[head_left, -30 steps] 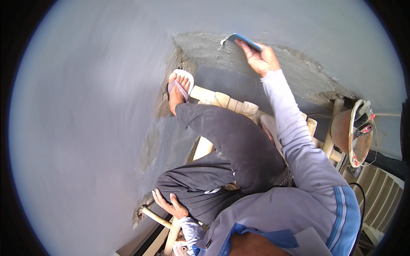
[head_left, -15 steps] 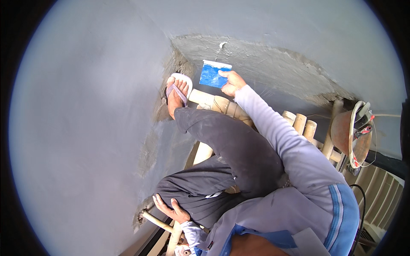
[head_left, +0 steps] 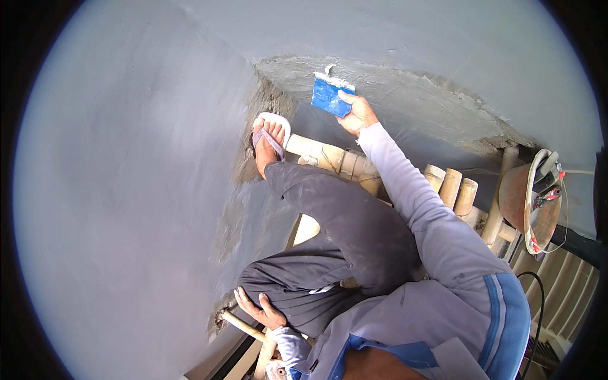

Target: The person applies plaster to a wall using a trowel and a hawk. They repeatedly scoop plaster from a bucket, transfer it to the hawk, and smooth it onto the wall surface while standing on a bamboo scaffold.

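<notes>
**So, blue scraper up top, other hand resting on the knee**

Basically the blue scraper [head_left: 330, 96] is in the upper middle of the frame, in front of the rough grey strip [head_left: 418, 98] of wall. The right hand [head_left: 360, 115] has its fingers clamped on the scraper's lower right corner: the thumb [head_left: 345, 96] lies flat on the face we see, and the other fingers are mostly hidden, so I can't tell exactly how they sit. White paste [head_left: 337, 81] runs along the upper edge, and a small white blob [head_left: 329, 69] sits on the wall just above it. Can't tell if edge and wall are touching.

Handling-wise, my guess is it's light and thin, stiff enough but with a bit of give, not really fragile. Probably a little slippery wherever it's smeared. I'd grab it by the bare lower edge or that corner, thumb on one face and fingers on the other, well clear of the paste.

Meanwhile the left hand [head_left: 263, 311], lower middle-left, holds no tool: fingers apart, resting on the dark trousers [head_left: 291, 272]. Bamboo poles [head_left: 320, 154] run under the legs, and a round container [head_left: 516, 195] with tools sits over at the right.
</notes>
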{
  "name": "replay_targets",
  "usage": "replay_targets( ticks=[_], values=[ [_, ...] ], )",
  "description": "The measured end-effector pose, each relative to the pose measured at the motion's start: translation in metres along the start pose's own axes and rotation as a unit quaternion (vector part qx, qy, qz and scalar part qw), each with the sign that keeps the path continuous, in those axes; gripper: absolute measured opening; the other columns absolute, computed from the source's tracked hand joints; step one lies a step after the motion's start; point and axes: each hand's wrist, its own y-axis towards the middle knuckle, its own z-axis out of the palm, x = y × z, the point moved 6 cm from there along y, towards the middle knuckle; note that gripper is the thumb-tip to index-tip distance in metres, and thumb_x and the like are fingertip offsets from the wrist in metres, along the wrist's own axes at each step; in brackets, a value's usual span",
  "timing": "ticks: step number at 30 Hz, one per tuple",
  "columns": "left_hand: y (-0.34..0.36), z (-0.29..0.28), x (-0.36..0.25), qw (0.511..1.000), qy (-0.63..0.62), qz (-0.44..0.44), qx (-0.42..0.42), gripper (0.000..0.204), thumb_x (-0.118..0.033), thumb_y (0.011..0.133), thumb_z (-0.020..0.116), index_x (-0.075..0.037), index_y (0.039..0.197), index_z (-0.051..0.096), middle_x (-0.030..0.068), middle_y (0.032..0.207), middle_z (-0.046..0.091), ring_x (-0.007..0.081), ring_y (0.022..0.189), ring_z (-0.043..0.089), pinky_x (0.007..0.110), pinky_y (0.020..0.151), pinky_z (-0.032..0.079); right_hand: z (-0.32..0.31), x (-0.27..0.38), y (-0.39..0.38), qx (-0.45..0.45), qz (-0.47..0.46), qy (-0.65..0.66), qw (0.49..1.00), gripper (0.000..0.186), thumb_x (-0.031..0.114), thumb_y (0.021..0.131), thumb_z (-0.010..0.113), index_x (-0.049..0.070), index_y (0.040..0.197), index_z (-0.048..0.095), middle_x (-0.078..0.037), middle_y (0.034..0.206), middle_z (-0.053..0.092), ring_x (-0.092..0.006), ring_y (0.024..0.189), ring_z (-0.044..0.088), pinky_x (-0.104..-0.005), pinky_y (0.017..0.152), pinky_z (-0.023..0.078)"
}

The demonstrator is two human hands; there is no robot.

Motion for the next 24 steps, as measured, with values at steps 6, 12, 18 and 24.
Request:
replay_targets(
  ticks=[6,12,18,24],
  values=[
    [0.001,-0.001,0.001,1.000,0.016,-0.002,0.008,0.053,-0.021,0.088,0.048,-0.001,0.136,0.037,0.0195,0.142,0.031,0.0313,0.134,0.025,0.041,0.110,0.015,0.002,0.015,-0.011,0.042,-0.006,0.037,0.998,0.021,0.001,0.085,0.058,-0.001,0.105,0.054,-0.012,0.103,0.060,-0.0213,0.094,0.061,-0.0372,0.085,0.051],
    [0.002,-0.001,0.000,1.000,0.017,0.006,0.004,0.053,-0.021,0.088,0.049,-0.002,0.136,0.038,0.0194,0.142,0.032,0.0313,0.133,0.025,0.042,0.110,0.014,0.010,0.039,-0.049,0.092,-0.037,0.000,0.995,0.025,0.007,0.085,0.059,-0.001,0.108,0.051,-0.012,0.102,0.061,-0.0212,0.088,0.064,-0.0345,0.075,0.055],
    [0.000,-0.001,0.001,1.000,-0.007,0.000,-0.004,0.051,-0.019,0.087,0.049,0.000,0.134,0.039,0.0202,0.142,0.031,0.0327,0.133,0.026,0.045,0.109,0.016,0.001,0.057,-0.117,0.109,-0.008,-0.102,0.989,0.038,0.010,0.085,0.059,-0.003,0.119,0.047,-0.015,0.111,0.059,-0.0267,0.101,0.059,-0.0441,0.093,0.045],
    [0.002,0.000,0.002,1.000,-0.008,-0.012,0.010,0.052,-0.020,0.088,0.046,0.001,0.135,0.037,0.0192,0.142,0.032,0.0314,0.134,0.025,0.043,0.110,0.013,-0.072,0.002,-0.035,-0.039,0.110,-0.156,0.981,0.034,0.001,0.084,0.055,-0.004,0.117,0.048,-0.016,0.114,0.057,-0.0293,0.106,0.056,-0.0456,0.097,0.042]
  ],
)
